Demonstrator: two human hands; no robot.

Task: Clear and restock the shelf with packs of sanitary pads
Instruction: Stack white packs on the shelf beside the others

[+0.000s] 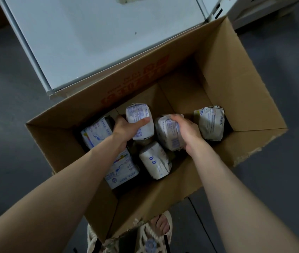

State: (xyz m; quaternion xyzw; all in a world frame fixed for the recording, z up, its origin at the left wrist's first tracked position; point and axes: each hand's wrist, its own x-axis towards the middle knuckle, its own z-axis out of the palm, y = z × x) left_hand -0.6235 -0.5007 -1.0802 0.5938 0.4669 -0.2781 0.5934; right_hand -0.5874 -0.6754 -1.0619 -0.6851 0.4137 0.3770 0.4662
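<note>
— What is taking up most of the view?
— A white shelf (99, 42) is lying beyond an open cardboard box (236, 79) on the floor (8, 125). Red print is running upside down across the box's far flap, unreadable.
— And the packs (209, 123)?
— Six are showing inside the box, their blue print too small to read.
— The grips?
— Both arms are reaching down in. The left grip (125, 130) is curling round a pack (141, 121), thumb across its face. The right grip (187, 132) is wrapping over the next pack (167, 132), just beside.
</note>
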